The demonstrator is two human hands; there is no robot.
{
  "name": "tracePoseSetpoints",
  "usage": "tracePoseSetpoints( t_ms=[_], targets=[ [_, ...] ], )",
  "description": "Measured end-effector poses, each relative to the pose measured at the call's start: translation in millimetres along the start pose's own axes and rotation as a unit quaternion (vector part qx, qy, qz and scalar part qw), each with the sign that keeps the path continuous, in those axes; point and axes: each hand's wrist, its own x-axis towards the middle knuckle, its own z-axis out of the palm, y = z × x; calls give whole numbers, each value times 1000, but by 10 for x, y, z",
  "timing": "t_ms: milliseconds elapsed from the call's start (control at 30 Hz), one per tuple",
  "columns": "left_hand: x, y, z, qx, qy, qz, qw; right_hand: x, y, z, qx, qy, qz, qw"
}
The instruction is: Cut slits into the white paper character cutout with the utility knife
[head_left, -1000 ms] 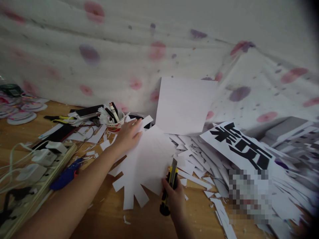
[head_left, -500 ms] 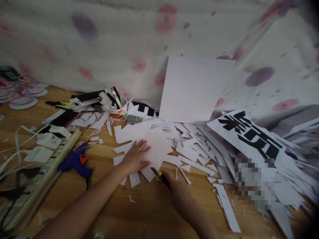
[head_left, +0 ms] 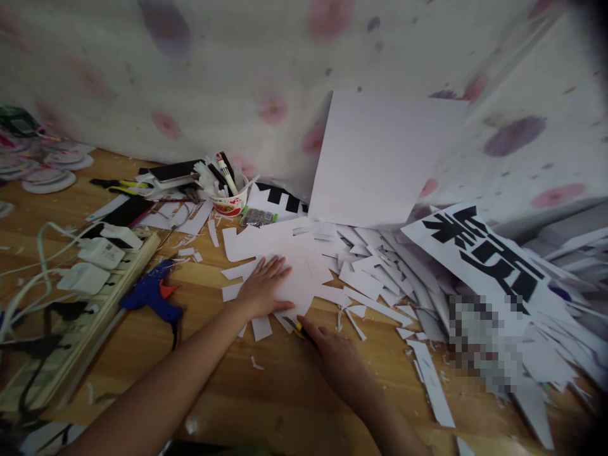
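Observation:
My left hand (head_left: 263, 288) lies flat with fingers spread on a jagged white paper cut-out (head_left: 285, 259) on the wooden table (head_left: 266, 392). My right hand (head_left: 335, 354) is closed round a yellow and black utility knife (head_left: 298, 329). Only the knife's front end shows past my fingers, and its tip sits at the cut-out's near edge, just right of my left hand.
Paper strips and offcuts (head_left: 380, 278) pile up to the right, with a sheet printed in large black characters (head_left: 479, 250). A white sheet (head_left: 380, 158) leans on the spotted cloth. A cup of pens (head_left: 228, 190), a blue glue gun (head_left: 152, 294) and a power strip with chargers (head_left: 95, 266) lie at the left.
The cut-out went from raised to flat on the table. My left hand slid to its near part and presses it. My right hand lowered the knife to the paper's near edge.

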Motion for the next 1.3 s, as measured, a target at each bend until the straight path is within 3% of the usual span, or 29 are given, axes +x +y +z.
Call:
tracePoseSetpoints(
  t_ms=[500,700,1300],
  targets=[
    [3,-18,24,-1,0,4,1000,-26,16,-27,-8,20,9,1000],
    [7,-21,25,-6,-2,3,1000,-23,1,-38,-29,-8,-5,1000],
    [2,-21,33,-12,9,5,1000,-6,0,9,-50,-1,-10,999]
  ],
)
